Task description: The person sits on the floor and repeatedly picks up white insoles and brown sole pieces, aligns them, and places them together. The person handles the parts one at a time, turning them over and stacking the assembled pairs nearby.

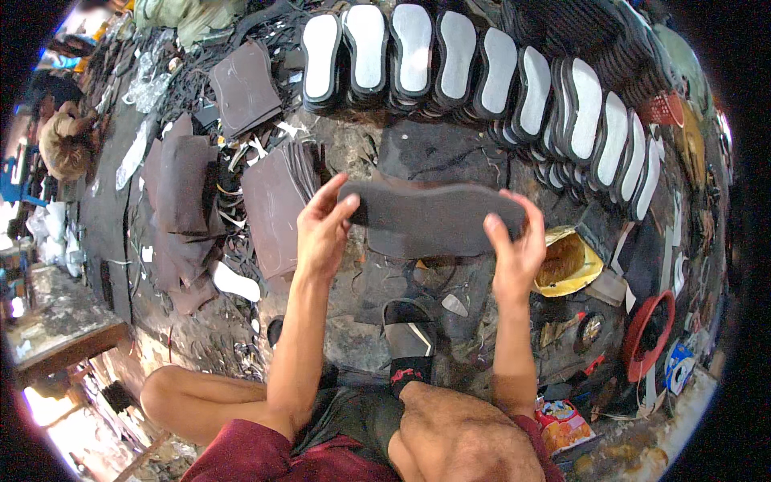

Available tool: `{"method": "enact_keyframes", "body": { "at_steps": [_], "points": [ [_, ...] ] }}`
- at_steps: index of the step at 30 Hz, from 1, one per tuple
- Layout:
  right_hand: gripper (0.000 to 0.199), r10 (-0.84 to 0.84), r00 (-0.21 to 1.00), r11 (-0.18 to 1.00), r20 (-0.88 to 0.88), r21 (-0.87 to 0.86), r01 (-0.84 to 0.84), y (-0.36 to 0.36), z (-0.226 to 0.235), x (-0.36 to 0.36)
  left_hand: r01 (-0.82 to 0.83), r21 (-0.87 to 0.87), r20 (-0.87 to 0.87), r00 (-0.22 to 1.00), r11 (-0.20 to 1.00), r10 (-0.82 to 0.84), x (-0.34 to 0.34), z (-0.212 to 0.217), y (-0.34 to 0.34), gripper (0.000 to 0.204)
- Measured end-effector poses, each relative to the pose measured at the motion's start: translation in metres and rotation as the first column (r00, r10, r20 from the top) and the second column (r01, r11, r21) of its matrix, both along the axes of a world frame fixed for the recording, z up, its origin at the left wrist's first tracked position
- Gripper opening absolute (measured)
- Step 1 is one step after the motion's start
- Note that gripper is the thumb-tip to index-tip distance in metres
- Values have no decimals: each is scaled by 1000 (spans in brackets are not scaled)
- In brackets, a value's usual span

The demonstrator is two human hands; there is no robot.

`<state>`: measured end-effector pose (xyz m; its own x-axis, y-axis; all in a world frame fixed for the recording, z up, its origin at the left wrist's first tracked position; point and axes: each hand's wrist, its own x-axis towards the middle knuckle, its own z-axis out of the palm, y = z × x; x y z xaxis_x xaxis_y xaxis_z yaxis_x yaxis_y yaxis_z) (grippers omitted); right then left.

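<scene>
A dark grey shoe sole is stretched lengthwise between my two hands, raised over the floor in front of me. My left hand pinches its left end, thumb on the near face. At the other end, my right hand grips it with the thumb on the face and the fingers over the top edge. Beyond it, stacks of dark soles with white tops curve from the middle to the right. Left of the sole lie stacked brown sheets with drawn outlines.
Brown sheet pieces and a white sole-shaped piece lie to the left. On the right are a yellow-rimmed container, a red ring and a red basket. A wooden bench stands at the left. Someone else is at far left.
</scene>
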<state>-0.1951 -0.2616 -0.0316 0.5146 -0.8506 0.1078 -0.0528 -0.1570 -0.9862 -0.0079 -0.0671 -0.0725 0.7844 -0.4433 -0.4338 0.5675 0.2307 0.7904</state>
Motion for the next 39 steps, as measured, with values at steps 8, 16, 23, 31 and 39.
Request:
{"method": "enact_keyframes", "body": {
  "at_steps": [8,16,23,31,39],
  "points": [
    [42,17,975,852,-222,513,102,-83,-101,1,255,350,-63,967,901,-249,34,-75,-34,45],
    [39,-32,950,853,-310,487,188,-78,-142,-12,309,444,94,917,841,-387,36,-95,-33,41],
    [38,-26,943,839,-331,506,200,-76,-152,-15,318,514,53,915,796,-400,40,-96,-36,39],
    [38,-49,951,833,-306,513,208,-72,-155,-12,317,537,41,915,781,-400,39,-96,-36,42],
    [46,-458,626,854,-631,-508,113,-51,-147,-4,239,581,153,907,778,-393,31,-114,-38,40]
  ]
}}
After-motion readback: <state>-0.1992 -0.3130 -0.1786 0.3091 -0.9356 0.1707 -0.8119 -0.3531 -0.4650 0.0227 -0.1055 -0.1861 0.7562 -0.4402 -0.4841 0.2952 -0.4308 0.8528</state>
